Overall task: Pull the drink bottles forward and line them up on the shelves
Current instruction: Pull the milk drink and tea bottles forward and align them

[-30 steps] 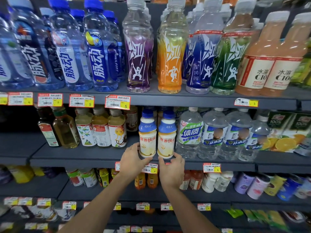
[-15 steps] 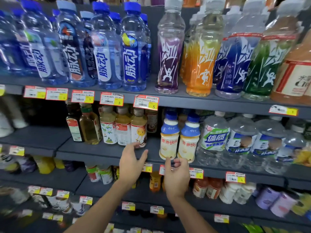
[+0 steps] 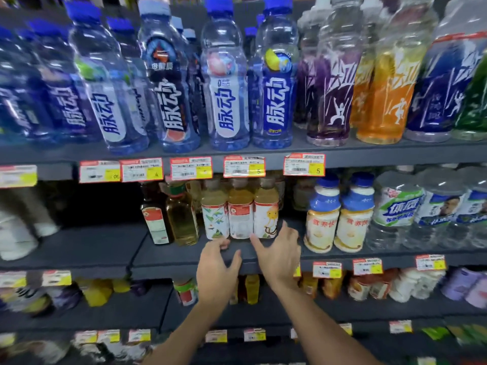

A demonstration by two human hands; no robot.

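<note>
Three small tea bottles with white and red labels (image 3: 239, 212) stand side by side, set back from the front edge of the middle shelf (image 3: 171, 259). My left hand (image 3: 217, 270) rests open on the shelf edge just below the leftmost one. My right hand (image 3: 279, 251) is open with fingers spread, its fingertips right by the base of the rightmost one. Neither hand holds anything. To the right, two blue-capped milk drink bottles (image 3: 340, 214) stand at the shelf front.
A dark bottle (image 3: 154, 219) and a golden bottle (image 3: 181, 217) stand left of the tea bottles. Clear water bottles (image 3: 398, 206) fill the middle shelf's right. Blue-capped sports drinks (image 3: 226, 83) and coloured drinks (image 3: 382, 83) crowd the upper shelf. More bottles sit on the lower shelf.
Both hands left the two milk drink bottles and moved left along the middle shelf to the three tea bottles. The view swung left and closer.
</note>
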